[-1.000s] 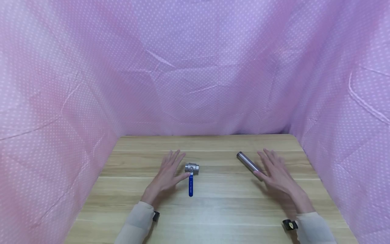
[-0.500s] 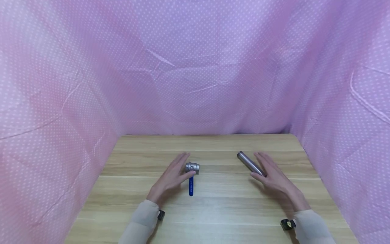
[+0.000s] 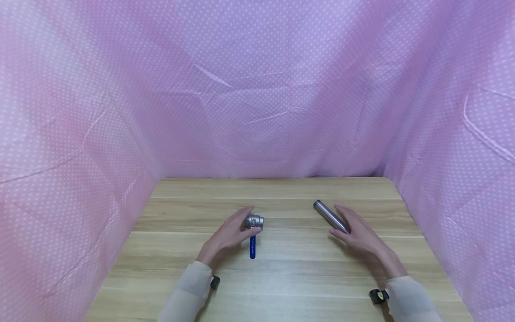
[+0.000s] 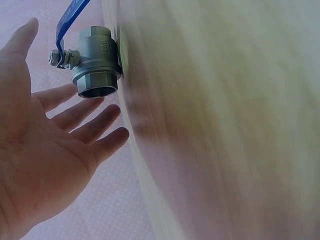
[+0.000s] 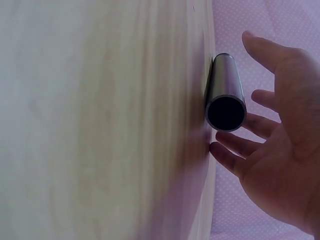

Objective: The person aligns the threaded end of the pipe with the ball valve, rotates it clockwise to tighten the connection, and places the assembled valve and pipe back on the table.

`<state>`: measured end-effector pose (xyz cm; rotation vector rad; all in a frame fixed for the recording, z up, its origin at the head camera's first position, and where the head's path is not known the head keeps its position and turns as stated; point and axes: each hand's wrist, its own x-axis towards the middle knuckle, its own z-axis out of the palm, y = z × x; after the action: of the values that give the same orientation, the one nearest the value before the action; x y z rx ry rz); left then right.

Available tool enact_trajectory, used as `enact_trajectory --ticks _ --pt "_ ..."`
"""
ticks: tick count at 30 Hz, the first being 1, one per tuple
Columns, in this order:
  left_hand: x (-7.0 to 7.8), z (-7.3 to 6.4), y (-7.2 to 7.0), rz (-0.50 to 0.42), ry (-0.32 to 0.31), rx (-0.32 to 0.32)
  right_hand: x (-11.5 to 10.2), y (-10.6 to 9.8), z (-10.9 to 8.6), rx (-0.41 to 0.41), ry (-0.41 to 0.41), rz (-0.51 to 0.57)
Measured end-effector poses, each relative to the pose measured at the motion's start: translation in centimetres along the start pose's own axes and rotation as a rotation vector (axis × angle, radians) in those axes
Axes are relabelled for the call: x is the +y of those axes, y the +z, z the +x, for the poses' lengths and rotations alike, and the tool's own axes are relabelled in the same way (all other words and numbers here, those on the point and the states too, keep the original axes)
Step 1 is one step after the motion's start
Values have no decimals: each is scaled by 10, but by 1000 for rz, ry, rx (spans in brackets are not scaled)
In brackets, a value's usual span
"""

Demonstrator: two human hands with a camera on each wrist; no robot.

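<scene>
A steel ball valve (image 3: 256,221) with a blue lever handle (image 3: 252,248) lies left of centre on the wooden table. Around its left side is my left hand (image 3: 230,231), thumb on the near side and fingers on the far side. In the left wrist view a gap shows between thumb and valve body (image 4: 96,61); fingertip contact is unclear. To the right, a hollow metal pipe (image 3: 329,216) lies slanted. My right hand (image 3: 359,233) spreads about its near end. The right wrist view has the pipe's open end (image 5: 226,113) facing the palm, with thumb and fingers not closed round it.
The light wooden table (image 3: 289,268) ends at a pink dotted curtain (image 3: 257,112), which hangs at the back and on both sides. A dark wrist-worn device (image 3: 215,282) shows at the left sleeve, another (image 3: 377,296) at the right.
My left hand has moved right, towards the valve, and its spread fingers have drawn together around it. My right hand has shifted slightly left over the pipe's near end. Valve and pipe stay put.
</scene>
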<state>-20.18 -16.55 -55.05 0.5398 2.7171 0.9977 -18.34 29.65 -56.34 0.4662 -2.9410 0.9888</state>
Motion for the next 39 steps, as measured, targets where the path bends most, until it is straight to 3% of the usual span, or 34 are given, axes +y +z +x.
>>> enact_trajectory --ticks 12,39 --pt "1 4 1 -22 -8 -11 2 2 3 46 -34 -39" --pt "-6 12 -1 -19 32 -26 4 -3 6 -7 28 -41"
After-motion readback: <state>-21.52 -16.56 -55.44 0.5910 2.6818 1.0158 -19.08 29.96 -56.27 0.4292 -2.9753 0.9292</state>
